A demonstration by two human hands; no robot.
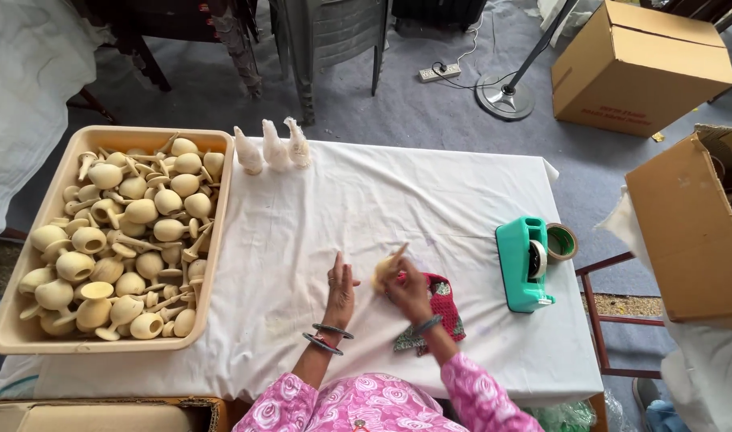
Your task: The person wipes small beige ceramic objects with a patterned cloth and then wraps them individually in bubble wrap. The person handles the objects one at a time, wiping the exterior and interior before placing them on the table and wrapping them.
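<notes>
wooden rattle (386,268) is sitting mid-table on the white cloth (302,240), right hand (406,292) gripping it, fingers curled around it. left hand (340,292) is lying flat just beside, fingers pressed together. red crochet piece (439,308) is lying under the right wrist. green tape dispenser (524,264) is standing to the right, beige tray (10,336) of wooden pieces at the left.

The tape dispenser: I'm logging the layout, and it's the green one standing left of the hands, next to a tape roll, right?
Not left. The head view shows the green tape dispenser right of the hands, beside the tape roll.
</notes>
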